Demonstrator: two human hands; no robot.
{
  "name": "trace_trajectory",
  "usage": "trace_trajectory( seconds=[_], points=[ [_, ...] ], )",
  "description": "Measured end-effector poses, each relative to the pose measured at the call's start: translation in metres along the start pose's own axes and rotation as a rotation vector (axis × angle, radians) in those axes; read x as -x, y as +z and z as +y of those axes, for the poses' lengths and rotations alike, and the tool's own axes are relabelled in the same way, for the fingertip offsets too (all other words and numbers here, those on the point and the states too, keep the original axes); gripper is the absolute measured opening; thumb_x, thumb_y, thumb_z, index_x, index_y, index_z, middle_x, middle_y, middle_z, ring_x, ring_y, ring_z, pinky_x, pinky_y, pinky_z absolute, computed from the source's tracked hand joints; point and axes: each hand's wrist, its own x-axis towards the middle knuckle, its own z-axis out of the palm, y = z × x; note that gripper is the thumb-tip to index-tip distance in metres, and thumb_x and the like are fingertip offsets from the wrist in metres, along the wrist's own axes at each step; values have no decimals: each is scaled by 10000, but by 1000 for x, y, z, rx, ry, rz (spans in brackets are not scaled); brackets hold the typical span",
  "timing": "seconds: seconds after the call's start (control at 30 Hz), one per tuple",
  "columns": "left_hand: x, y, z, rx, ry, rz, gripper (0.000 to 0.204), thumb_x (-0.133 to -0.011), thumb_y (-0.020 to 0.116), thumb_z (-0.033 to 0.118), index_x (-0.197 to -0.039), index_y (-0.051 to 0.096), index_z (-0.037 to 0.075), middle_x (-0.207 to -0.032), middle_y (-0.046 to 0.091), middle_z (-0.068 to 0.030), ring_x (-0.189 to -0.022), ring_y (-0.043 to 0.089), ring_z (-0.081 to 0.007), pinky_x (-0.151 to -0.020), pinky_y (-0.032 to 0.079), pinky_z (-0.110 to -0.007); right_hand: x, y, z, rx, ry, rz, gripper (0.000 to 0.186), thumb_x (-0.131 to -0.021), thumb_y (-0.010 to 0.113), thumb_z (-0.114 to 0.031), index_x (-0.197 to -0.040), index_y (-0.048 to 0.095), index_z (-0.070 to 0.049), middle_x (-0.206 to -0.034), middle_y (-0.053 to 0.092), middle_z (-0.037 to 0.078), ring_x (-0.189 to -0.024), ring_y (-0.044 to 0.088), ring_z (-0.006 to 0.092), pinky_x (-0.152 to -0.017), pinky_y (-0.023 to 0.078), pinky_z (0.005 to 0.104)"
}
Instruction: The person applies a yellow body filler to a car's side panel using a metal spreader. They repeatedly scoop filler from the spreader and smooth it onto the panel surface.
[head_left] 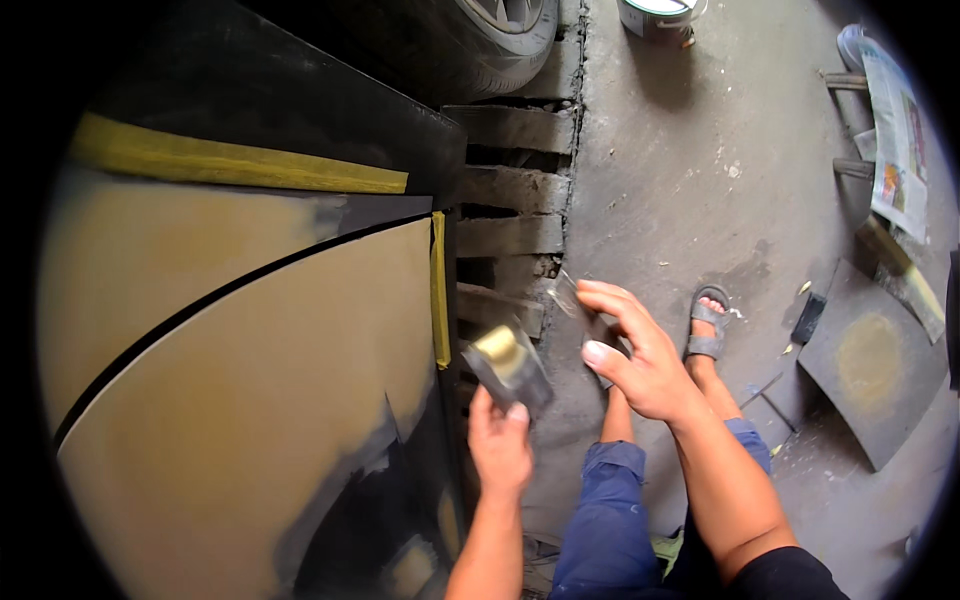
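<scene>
Bare and foreshortened, the right forearm [735, 480] rises from a black sleeve [790, 575]; at its end the right hand [640, 355] pinches a thin, flat blade with a clear edge [567, 293] between thumb and fingers; the left hand [502, 440] is clamped on the lower end of a dark, flat, rectangular spreader [525, 388], blurred, with a yellow lump of paste [499, 347] on its face; the two hands are apart, and neither tool appears to touch the large, curved car panel [300, 420] on the left.

That panel, crossed by a curved black groove [230, 290], looks well advanced, with a tan coating over most of it; yellow masking tape [240, 167] runs along its upper part, and a narrower yellow strip [440, 290] down its right edge; what seems left is the black area [350, 535] at lower right, which has ragged grey margins and a small tan patch [410, 570]; the paste on the spreader suggests that coating is unfinished, though whether the tan parts need more cannot be told.

Beyond the panel stands a dark rubber tyre [470, 70]; a round, lidded tin [655, 22] sits on the concrete floor [690, 180]; at right lies a grey, square-cornered board [825, 345] bearing a tan smear.
</scene>
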Motion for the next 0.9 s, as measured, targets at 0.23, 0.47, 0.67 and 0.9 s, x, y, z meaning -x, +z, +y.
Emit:
trace_trajectory(
  seconds=[0.23,0.47,0.67,0.9],
  points=[
    [73,-55,-61,320,-511,140,470,-810,481,-101,-1256,471,44,-1246,559,-141,-1164,537,-272,-1008,423,-443,-65,92,32,21,-235,23,520,-905,550,-263,-1356,447,-25,-1413,388,170,-1240,380,365,-1065,304,424],
    [78,-86,-71,318,-547,151,351,-831,492,-54,-1165,531,45,-1159,606,-133,-1095,578,-261,-947,470,-426,-88,140,26,60,-270,155,495,-922,528,-277,-1352,458,-42,-1395,393,161,-1201,382,356,-1027,337,453],
    [78,-93,-74,362,-589,152,326,-832,490,-71,-1134,538,42,-1112,622,-129,-994,617,-226,-882,495,-362,-97,144,21,86,-257,167,493,-927,516,-279,-1355,450,-43,-1393,391,166,-1192,389,354,-1007,347,463],
    [80,-96,-76,401,-600,130,345,-844,489,-96,-1180,504,-17,-1140,612,-147,-1069,587,-216,-987,434,-370,-101,148,18,86,-255,171,496,-929,504,-288,-1363,439,-57,-1396,386,164,-1177,398,351,-997,352,463]
  ],
)
